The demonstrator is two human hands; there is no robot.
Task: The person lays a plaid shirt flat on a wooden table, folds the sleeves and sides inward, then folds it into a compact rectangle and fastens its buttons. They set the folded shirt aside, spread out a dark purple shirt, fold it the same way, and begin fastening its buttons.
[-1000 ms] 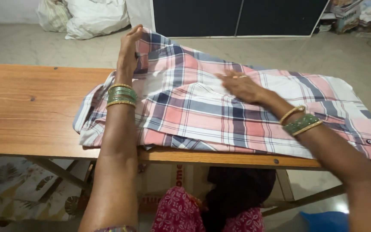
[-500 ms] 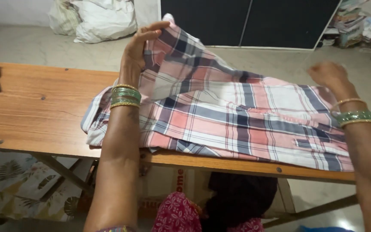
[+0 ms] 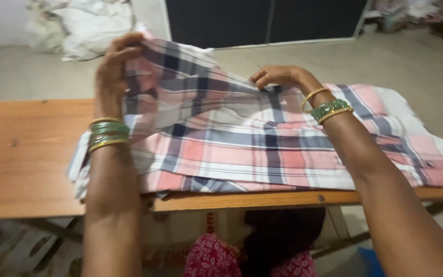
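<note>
A pink, white and navy plaid shirt (image 3: pixel 262 149) lies across a wooden table (image 3: pixel 21 154). My left hand (image 3: pixel 116 64) grips the shirt's far left part and holds it lifted off the table. My right hand (image 3: pixel 275 77) pinches the same raised edge near the middle of the shirt. The fabric hangs stretched between both hands, while the shirt's lower part and right end rest flat on the wood. Green and gold bangles ring both wrists.
White sacks (image 3: pixel 85 25) lie on the floor at the back left. Dark panels (image 3: pixel 262 20) stand against the far wall. A pile of cloth (image 3: pixel 406 10) sits at the back right. Under the table's front edge are a dark bundle and red patterned fabric (image 3: pixel 216 256).
My right hand has come in from the shirt's right end to its middle and taken hold of the raised edge. My left hand has kept its grip and stayed lifted.
</note>
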